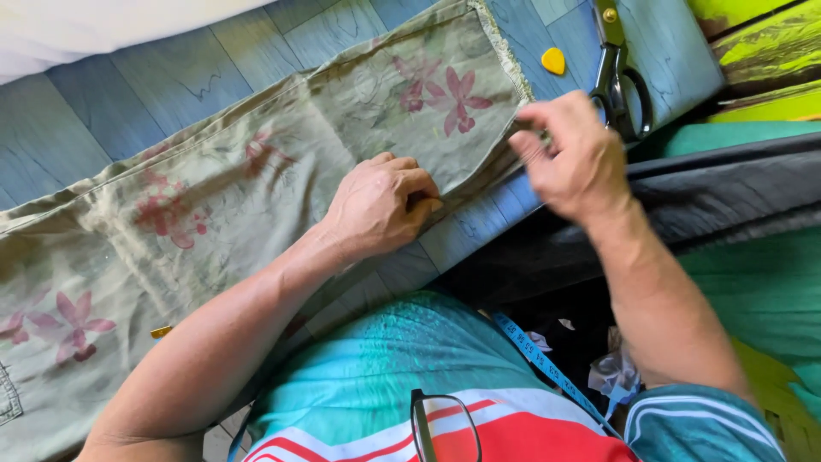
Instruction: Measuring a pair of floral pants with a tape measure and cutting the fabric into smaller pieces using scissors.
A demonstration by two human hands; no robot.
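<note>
1. Work surface (154,103) – blue-grey wood-grain board, runs across the upper frame; bears the cloth and small tools.

2. Trouser leg (256,197) – pale olive cloth w/ red-pink flower print, laid flat diagonally from lower left to upper right; frayed cut end at top right, a pocket seam just visible at far left. Judged light, soft, limp, no stiffness (will crease and drag rather than slide as one piece). The raw end looks apt to shed threads, so not the spot to pull hard. Best hold, by my reading: pinch the near long edge or a seam, w/ a flat palm on the body to keep it from shifting.

3. Dark grey fabric (718,192) – bunched at right, off the board edge, under the right forearm.

4. Left hand (380,205) – fingers curled shut, knuckles up, pressing and gripping the near edge of the trouser leg mid-length.

5. Right hand (569,154) – blurred; fingertips pinched closed on the same edge near the frayed end.

6. Scissors (620,81) – black handles, closed, on the board just beyond the right hand; apart from it.

7. Measuring tape (547,364) – blue, trailing over the lap.

8. Spectacles (445,428) – hung at the shirt front.

9. Tailor's chalk (553,60) – yellow, small, beside the frayed end, near scissors.
</note>
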